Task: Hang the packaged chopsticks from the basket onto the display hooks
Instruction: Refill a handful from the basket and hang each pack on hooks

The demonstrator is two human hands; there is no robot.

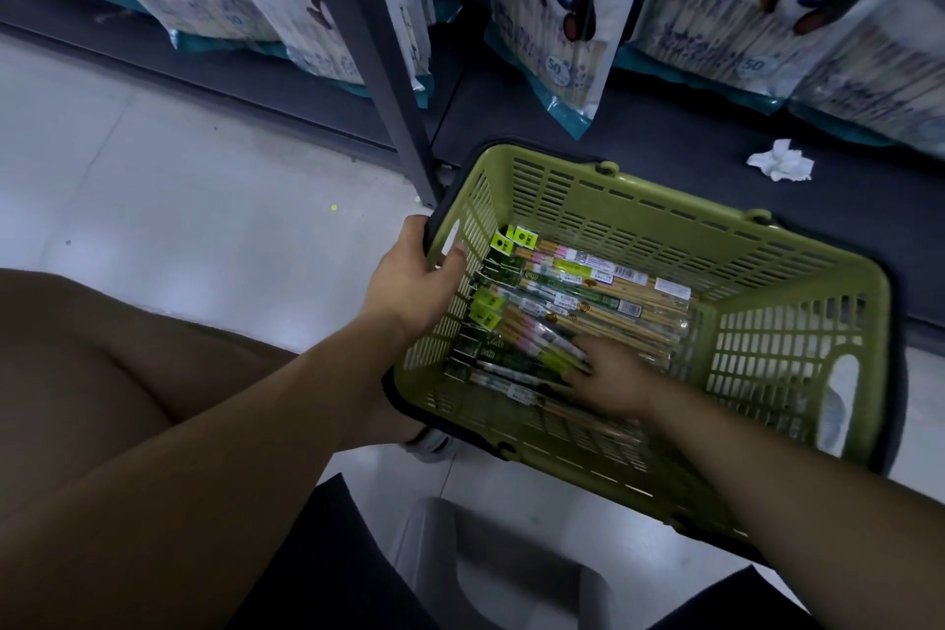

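L hand (414,276) grips basket (665,200) rim; R hand (608,381) lies on packaged chopsticks (588,292).
L thumb sits inside the rim, fingers curled outside. R fingers are near straight, flat on the near packs, nothing pinched. The packs lie across the basket floor, most beyond the R fingertips. Shelf post (388,67) stands just beside the basket's far-left corner. Panda-print bags (557,15) hang behind, and crumpled tissue (780,161) lies on the shelf base.

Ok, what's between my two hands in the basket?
Head view: packaged chopsticks lie between the left hand gripping the basket rim and the right hand touching them.
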